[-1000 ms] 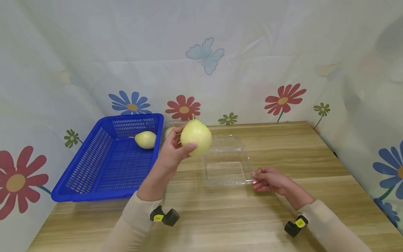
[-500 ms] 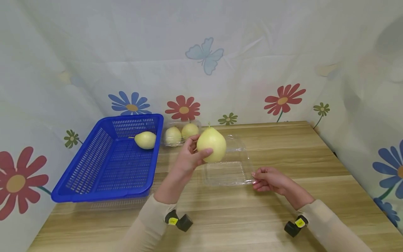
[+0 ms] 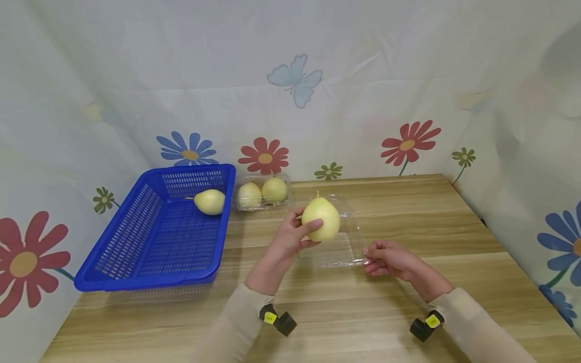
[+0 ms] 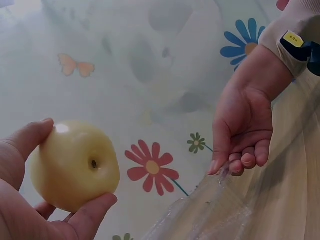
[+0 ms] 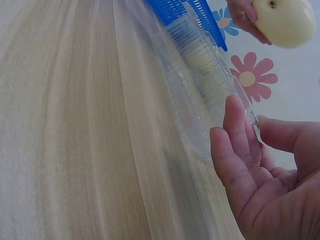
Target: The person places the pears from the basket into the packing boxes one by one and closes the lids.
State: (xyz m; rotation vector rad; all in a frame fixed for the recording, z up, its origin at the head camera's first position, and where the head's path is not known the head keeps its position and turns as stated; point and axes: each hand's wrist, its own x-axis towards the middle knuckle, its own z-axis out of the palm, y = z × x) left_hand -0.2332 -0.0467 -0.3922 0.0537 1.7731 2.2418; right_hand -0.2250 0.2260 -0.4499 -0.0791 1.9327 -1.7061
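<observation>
A yellow-green pear [image 3: 321, 219] is gripped in my left hand [image 3: 290, 234], stem up, above a clear plastic clamshell box [image 3: 349, 252]. In the left wrist view, thumb and fingers wrap the side of the pear [image 4: 75, 165], whose bottom dimple faces the camera. My right hand [image 3: 391, 259] pinches the near right corner of the box's rim. Its thumb and fingertips hold the clear edge in the right wrist view, where the box wall [image 5: 185, 100] slants away. The pear and left hand hide part of the box in the head view.
A blue plastic basket [image 3: 154, 272] stands at the left with one pear [image 3: 210, 202] inside. Beside it, at the back, a clear box [image 3: 240, 204] contains two pears [image 3: 274, 190]. Behind the wooden table [image 3: 431, 217] hangs a flowered cloth [image 3: 354, 126].
My left hand has carried the pear right and slightly down, over the clear box. The two boxed pears behind have come into full view. My right hand has stayed at the rim.
</observation>
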